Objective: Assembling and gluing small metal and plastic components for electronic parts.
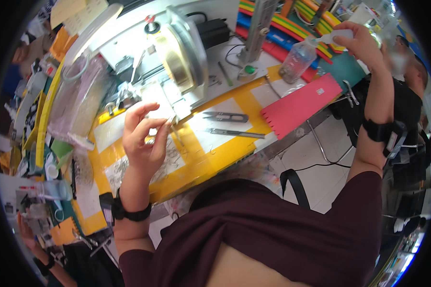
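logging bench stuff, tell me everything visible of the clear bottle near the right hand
The clear bottle looks like see-through plastic, bluish above, with something brownish near the bottom. It appears to stand beyond the pink sheet, slanted in this fisheye view. The right hand holds a white piece by its mouth; whether they touch is unclear.

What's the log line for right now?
left hand: pinching tiny item, details unclear | right hand: holding white item by clear bottle | snips: on workbench

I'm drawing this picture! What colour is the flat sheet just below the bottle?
The flat sheet is pinkish red; the head view shows it best.
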{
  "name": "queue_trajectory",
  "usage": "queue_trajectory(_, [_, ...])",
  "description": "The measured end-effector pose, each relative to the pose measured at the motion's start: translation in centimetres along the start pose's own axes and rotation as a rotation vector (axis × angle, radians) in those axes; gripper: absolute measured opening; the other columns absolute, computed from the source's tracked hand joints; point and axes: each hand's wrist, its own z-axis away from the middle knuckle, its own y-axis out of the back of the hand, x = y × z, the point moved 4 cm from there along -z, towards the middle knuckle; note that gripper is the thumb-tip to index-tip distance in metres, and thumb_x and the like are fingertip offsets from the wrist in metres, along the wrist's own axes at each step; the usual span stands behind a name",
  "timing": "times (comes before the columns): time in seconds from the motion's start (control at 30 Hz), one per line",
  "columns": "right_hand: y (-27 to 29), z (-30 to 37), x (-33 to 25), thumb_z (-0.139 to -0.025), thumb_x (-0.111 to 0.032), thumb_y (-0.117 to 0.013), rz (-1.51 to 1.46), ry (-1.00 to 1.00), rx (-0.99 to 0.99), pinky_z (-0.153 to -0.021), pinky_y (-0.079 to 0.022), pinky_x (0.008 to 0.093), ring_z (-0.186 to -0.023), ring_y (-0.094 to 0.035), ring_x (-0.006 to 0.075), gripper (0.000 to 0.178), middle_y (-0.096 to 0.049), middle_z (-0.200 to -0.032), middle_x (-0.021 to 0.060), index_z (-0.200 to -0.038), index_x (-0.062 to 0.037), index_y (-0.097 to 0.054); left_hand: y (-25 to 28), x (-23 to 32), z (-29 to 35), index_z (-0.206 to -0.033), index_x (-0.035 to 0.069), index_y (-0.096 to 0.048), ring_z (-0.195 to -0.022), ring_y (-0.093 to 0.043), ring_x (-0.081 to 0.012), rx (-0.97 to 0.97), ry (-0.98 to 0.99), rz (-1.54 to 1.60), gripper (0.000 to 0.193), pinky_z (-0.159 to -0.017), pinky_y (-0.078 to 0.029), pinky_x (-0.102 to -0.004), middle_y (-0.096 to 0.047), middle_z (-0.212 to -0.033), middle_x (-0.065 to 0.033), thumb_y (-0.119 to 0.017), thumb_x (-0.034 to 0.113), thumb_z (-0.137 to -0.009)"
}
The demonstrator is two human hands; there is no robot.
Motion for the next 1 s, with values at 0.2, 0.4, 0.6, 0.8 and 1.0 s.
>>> queue_trajectory(0.2, [-0.5,-1.1,-1.0,-0.076,-0.023,-0.064,0.021,0.178,0.325,-0.057,-0.043,0.0219,-0.064,-0.053,0.0088,0.037,-0.059,-0.091,0.0028,-0.108,-0.0056,-0.056,0.0,-0.1,-0.2,-0.075,0.002,-0.063,-0.087,-0.056,-0.0225,0.012,0.045,0.075,0.013,-0.074,-0.045,-0.0287,-0.056,-0.097,-0.0136,-0.066,-0.005,-0.066])
queue_trajectory(0.4, [-14.0,10.9,-11.2,-0.075,-0.013,-0.059,-0.357,0.258,-0.467,-0.066,-0.046,0.0314,-0.073,-0.059,0.0208,0.013,-0.059,-0.078,0.0079,-0.083,-0.0032,-0.057,0.5,-0.3,0.6,-0.074,0.004,-0.064,-0.087,-0.057,-0.0237,0.025,0.076,0.025,0.013,-0.074,-0.045,-0.0297,-0.059,-0.096,-0.0141,-0.069,-0.003,-0.064])
queue_trajectory(0.6, [-19.3,14.0,-11.5,-0.067,-0.002,-0.056,-0.155,0.394,-0.479,-0.062,-0.043,0.0371,-0.07,-0.054,0.0323,0.011,-0.052,-0.076,0.0144,-0.077,-0.0004,-0.051,0.2,0.1,0.2,-0.074,0.005,-0.064,-0.085,-0.058,-0.0235,0.024,0.086,0.065,0.013,-0.072,-0.045,-0.0298,-0.059,-0.096,-0.0133,-0.069,-0.002,-0.064])
queue_trajectory(0.8, [-18.1,13.2,-12.6,-0.065,-0.003,-0.054,-0.092,0.524,-0.398,-0.061,-0.042,0.0417,-0.07,-0.052,0.0324,0.01,-0.049,-0.073,0.0138,-0.072,-0.0009,-0.047,1.0,1.1,-0.4,-0.078,0.006,-0.066,-0.087,-0.057,-0.0211,-0.019,-0.05,-0.104,0.016,-0.071,-0.046,-0.0294,-0.059,-0.098,-0.0135,-0.072,-0.001,-0.065])
queue_trajectory(1.0, [-14.5,11.2,-14.4,-0.071,-0.004,-0.06,-0.4,0.221,-0.61,-0.058,-0.043,0.0278,-0.064,-0.054,0.0204,0.01,-0.055,-0.075,0.0099,-0.075,-0.0011,-0.052,0.9,1.0,0.2,-0.075,0.004,-0.062,-0.078,-0.057,-0.0226,0.026,0.043,-0.017,0.013,-0.065,-0.046,-0.0295,-0.061,-0.095,-0.0108,-0.067,-0.004,-0.066])
